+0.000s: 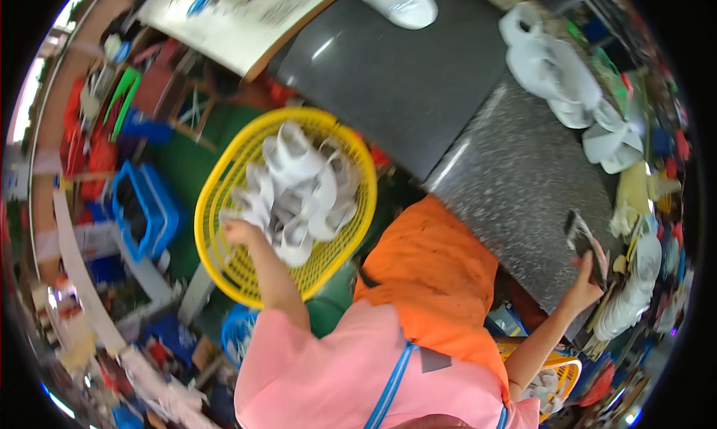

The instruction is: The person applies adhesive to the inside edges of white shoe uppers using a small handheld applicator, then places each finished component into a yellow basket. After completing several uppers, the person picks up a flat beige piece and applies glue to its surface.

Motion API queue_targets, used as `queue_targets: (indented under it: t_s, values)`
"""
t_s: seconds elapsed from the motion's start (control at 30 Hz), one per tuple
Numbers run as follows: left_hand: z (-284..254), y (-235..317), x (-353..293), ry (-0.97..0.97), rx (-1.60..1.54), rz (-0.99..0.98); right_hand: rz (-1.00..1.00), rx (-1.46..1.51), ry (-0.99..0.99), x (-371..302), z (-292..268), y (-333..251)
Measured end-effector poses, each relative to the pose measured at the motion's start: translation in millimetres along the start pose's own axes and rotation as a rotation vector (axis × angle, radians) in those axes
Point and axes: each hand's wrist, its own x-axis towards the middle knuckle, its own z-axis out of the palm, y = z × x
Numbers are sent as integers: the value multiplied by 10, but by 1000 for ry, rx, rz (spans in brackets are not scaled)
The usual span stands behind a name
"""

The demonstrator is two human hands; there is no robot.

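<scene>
A yellow plastic basket (213, 193) at my left holds a heap of white shoe uppers (293, 156). My left hand (240, 232) reaches over its left side, fingers curled at the edge of one white shoe upper (254, 205). On the right, my right hand (586, 288) grips a dark, flat piece with a pale pinkish edge (587, 242) above the end of the dark speckled worktop (515, 197). I cannot make out what kind of thing that piece is.
One white shoe (399, 3) lies at the worktop's far edge. More white shoes (556, 70) line its right side, near a stack of white pieces (631, 302). Blue crates (146, 208) stand left. Another yellow basket (564, 373) is beside my right arm.
</scene>
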Motion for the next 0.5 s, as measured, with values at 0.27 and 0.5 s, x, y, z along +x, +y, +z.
queue_targets:
  t_s: [0.27,0.5]
  values:
    - [1002,3220,-2288,-857,-383,1434,121,220,35,65,44,-11]
    - [2518,4549,-3223,-1002,528,1470,143,206,81,130,-217,60]
